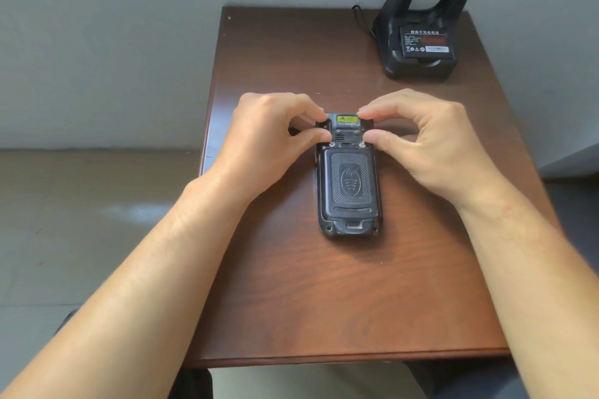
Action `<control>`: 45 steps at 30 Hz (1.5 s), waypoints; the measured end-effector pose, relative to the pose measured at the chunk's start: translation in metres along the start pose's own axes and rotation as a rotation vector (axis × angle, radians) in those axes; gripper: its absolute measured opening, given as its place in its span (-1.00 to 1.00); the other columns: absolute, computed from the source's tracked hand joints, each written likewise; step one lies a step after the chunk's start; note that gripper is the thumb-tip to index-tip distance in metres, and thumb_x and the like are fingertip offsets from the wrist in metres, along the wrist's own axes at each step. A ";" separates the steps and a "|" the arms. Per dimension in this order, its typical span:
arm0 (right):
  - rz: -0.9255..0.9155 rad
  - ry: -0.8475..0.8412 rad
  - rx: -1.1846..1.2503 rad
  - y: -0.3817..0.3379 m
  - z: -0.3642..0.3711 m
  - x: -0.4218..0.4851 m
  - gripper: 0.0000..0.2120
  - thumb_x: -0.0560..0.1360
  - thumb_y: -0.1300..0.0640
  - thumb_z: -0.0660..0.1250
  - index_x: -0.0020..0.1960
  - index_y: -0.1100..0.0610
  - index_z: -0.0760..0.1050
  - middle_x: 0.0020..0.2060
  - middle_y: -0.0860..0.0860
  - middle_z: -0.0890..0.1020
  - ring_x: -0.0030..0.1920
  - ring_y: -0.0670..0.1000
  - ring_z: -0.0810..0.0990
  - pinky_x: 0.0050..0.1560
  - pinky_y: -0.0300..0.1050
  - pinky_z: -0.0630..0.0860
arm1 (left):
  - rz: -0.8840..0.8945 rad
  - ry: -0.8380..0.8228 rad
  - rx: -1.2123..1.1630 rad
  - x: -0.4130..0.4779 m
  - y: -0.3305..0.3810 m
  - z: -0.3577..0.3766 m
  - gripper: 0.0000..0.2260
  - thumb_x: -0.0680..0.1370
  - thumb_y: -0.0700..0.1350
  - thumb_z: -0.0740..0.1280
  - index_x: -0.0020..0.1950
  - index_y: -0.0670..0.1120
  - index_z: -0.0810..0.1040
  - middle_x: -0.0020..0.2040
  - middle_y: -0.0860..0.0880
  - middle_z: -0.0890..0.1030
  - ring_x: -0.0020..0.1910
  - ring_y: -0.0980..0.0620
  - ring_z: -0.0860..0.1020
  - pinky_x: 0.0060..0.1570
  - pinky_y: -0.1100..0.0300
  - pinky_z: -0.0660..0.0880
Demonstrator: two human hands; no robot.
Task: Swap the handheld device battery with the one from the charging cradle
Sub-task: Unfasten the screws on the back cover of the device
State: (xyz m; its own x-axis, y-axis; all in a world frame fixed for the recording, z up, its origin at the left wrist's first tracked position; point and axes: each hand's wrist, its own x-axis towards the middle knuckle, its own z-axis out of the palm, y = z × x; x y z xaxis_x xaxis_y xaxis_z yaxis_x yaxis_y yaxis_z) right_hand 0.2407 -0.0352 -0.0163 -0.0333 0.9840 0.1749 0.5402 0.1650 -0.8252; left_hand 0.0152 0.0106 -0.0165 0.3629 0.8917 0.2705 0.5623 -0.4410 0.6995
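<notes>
A black handheld device [349, 185] lies face down in the middle of the brown table [324, 301], its textured back cover closed and a yellow label at its far end. My left hand [269, 139] pinches the device's far left corner between thumb and forefinger. My right hand [434, 142] pinches the far right corner the same way, fingertips at the two small metal fasteners above the cover. At the table's far right stands a black charging cradle [421, 32] with a battery [425, 42] seated in its front slot, white print facing me.
A black cable [358, 14] runs from the cradle's left side toward the grey wall behind the table. The floor lies to the left of the table. My legs show under the near table edge.
</notes>
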 end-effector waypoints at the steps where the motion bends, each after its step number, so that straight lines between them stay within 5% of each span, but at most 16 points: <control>1: 0.000 0.006 -0.002 0.000 0.000 -0.001 -0.77 0.46 0.25 0.53 0.11 0.10 0.69 0.07 -0.02 0.70 0.05 -0.07 0.72 0.00 -0.25 0.64 | 0.001 0.006 0.009 -0.001 0.000 0.001 -0.79 0.40 -0.01 0.53 -0.03 -0.06 0.71 -0.11 0.03 0.75 -0.15 0.16 0.71 0.01 0.09 0.63; 16: 0.039 0.035 0.004 -0.005 0.002 -0.004 -0.75 0.43 0.20 0.57 0.09 0.06 0.70 0.07 -0.09 0.70 0.09 -0.13 0.70 -0.03 -0.28 0.64 | -0.031 -0.087 0.106 0.011 0.008 -0.005 -0.74 0.34 0.16 0.52 -0.11 0.07 0.59 -0.31 0.18 0.54 -0.31 0.15 0.59 -0.12 0.01 0.57; 21: 0.093 0.046 -0.081 -0.011 0.003 -0.001 -0.79 0.49 0.16 0.50 0.12 0.02 0.69 0.04 -0.11 0.70 0.07 -0.12 0.70 0.12 -0.10 0.65 | -0.070 -0.115 0.074 0.012 0.005 -0.006 -0.77 0.38 0.10 0.52 -0.08 0.04 0.61 -0.41 0.21 0.53 -0.37 0.19 0.52 -0.20 0.21 0.47; 25: 0.139 0.113 -0.220 -0.030 0.022 0.003 -0.71 0.45 -0.06 0.47 0.16 -0.07 0.65 0.06 -0.10 0.65 0.08 -0.11 0.65 0.21 -0.16 0.56 | -0.088 -0.174 0.037 0.013 0.001 -0.011 -0.87 0.46 -0.01 0.49 -0.04 0.03 0.63 -0.33 0.03 0.67 -0.30 0.10 0.58 -0.24 0.41 0.39; 28: 0.188 0.079 -0.324 -0.041 0.039 0.005 -0.62 0.40 -0.22 0.42 0.17 -0.14 0.61 0.07 -0.10 0.52 0.22 0.00 0.52 0.21 -0.02 0.52 | -0.099 -0.185 0.018 0.013 0.000 -0.012 -0.87 0.46 -0.03 0.49 -0.03 0.04 0.64 -0.31 -0.01 0.69 -0.27 0.09 0.59 -0.25 0.46 0.38; 34: 0.268 0.037 -0.386 -0.050 0.044 0.008 -0.69 0.43 -0.13 0.42 0.15 -0.13 0.58 0.06 -0.10 0.44 0.28 0.05 0.40 0.21 0.02 0.48 | -0.112 -0.162 -0.006 0.011 -0.002 -0.008 -0.88 0.45 -0.03 0.50 -0.04 0.06 0.64 -0.33 -0.01 0.68 -0.39 0.19 0.50 -0.30 0.49 0.35; 38: 0.294 0.056 -0.368 -0.052 0.049 0.009 -0.72 0.44 -0.09 0.41 0.14 -0.12 0.58 0.07 -0.09 0.45 0.25 0.05 0.38 0.13 -0.15 0.37 | -0.117 -0.160 -0.017 0.011 0.001 -0.009 -0.87 0.45 -0.07 0.49 -0.02 0.04 0.64 -0.39 0.14 0.61 -0.41 0.22 0.47 -0.30 0.51 0.34; 45: 0.200 0.001 -0.457 -0.062 0.026 -0.002 -0.53 0.47 -0.08 0.45 0.36 -0.08 0.48 0.26 -0.04 0.48 0.34 0.06 0.45 0.31 -0.08 0.42 | -0.075 -0.194 -0.040 0.013 0.003 -0.009 -0.69 0.47 -0.13 0.46 0.18 0.13 0.60 -0.03 0.09 0.65 -0.36 0.16 0.52 -0.19 0.48 0.39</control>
State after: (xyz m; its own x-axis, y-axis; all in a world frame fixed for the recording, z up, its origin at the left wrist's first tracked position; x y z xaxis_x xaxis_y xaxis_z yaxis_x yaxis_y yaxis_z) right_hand 0.1853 -0.0451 0.0202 0.1094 0.9933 0.0377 0.8493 -0.0737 -0.5228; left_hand 0.0148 0.0217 -0.0051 0.4595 0.8839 0.0867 0.5648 -0.3661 0.7396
